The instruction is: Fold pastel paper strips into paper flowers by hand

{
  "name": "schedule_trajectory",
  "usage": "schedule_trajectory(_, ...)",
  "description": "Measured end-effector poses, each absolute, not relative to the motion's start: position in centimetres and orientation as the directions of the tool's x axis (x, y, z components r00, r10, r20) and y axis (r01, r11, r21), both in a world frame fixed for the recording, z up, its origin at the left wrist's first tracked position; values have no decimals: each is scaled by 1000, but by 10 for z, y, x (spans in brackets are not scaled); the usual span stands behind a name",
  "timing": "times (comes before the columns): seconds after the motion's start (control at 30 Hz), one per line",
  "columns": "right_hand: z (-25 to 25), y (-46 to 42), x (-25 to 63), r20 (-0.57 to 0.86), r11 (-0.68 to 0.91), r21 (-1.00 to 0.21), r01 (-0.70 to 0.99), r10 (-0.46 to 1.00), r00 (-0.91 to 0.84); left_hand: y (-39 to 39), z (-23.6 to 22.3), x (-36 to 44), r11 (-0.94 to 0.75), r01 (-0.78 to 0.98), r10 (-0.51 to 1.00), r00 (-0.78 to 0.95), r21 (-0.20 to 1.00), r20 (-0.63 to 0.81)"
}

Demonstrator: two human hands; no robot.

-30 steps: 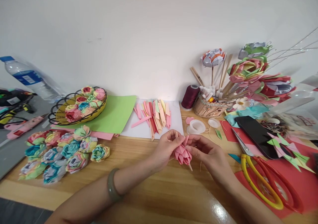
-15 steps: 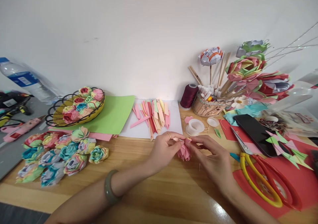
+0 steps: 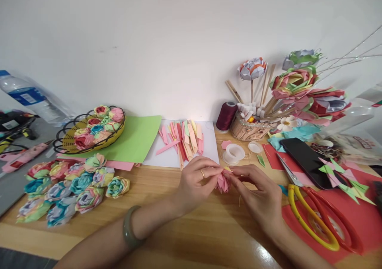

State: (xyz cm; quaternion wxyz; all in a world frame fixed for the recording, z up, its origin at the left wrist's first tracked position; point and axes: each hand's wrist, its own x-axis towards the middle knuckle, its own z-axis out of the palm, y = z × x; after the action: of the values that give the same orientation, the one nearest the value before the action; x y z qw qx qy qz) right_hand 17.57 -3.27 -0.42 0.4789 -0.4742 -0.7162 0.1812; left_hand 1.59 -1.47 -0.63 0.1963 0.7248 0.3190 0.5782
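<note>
Between both hands, above the wooden table, is a pink folded-paper flower (image 3: 222, 183), its pointed petals hanging downward. My left hand (image 3: 198, 187) pinches its upper left side with thumb and fingertips; a ring is on one finger. From the other side, the thumb and fingers of my right hand (image 3: 258, 193) close on the flower's top, where a bit of yellow paper shows. Fingers hide part of the flower. A thin thread hangs below it. Behind the hands, folded paper strips (image 3: 186, 137) in pink, red and peach lie on a white sheet (image 3: 209, 141).
Scissors (image 3: 316, 221) lie on red paper at right, near a black phone (image 3: 307, 161). A thread spool (image 3: 226, 116), a round plastic container (image 3: 233, 153) and a basket of paper flowers (image 3: 250, 127) stand behind. Finished paper flowers (image 3: 82, 181) and a yellow basket (image 3: 70, 139) are at left.
My left hand has turned slightly, its fingers now reaching over the flower's top and covering more of it. My right hand keeps its pinch. The view has shifted slightly.
</note>
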Motion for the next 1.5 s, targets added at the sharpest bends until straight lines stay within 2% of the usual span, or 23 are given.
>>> schedule_trajectory(0.13,-1,-32,177,525,521,-693,497,838,-148,-16,-4,15,-723,213,689,149,657,709)
schedule_trajectory(0.3,2,-30,180,506,575,-677,459,817,-277,-16,-1,11,-586,172,800,283,792,530)
schedule_trajectory(0.57,5,-25,185,452,620,-720,311,760,-467,-7,3,-1,-548,94,744,508,831,433)
schedule_trajectory(0.67,6,-25,184,373,527,-802,283,810,-452,-5,2,-3,-415,63,766,562,908,311)
schedule_trajectory(0.77,7,-27,181,189,310,-917,252,892,-410,-4,1,-3,-126,-15,795,597,992,109)
schedule_trajectory(0.87,7,-26,179,11,82,-983,167,922,-387,-3,1,-2,132,-41,784,615,990,-79)
schedule_trajectory(0.93,6,-24,179,-82,-44,-993,107,918,-387,-2,1,-1,196,-28,784,605,980,-140)
schedule_trajectory(1.03,7,-22,180,-182,-170,-983,65,901,-395,0,-1,0,206,-45,808,572,977,-144)
schedule_trajectory(1.2,7,-20,180,-222,-191,-975,116,893,-391,2,-6,2,213,-71,823,551,974,-140)
schedule_trajectory(1.43,1,-12,184,-227,-162,-969,188,884,-409,5,-11,5,334,-61,812,525,940,-255)
schedule_trajectory(1.5,-1,-10,185,-213,-134,-970,205,874,-437,6,-12,5,324,-56,820,515,944,-251)
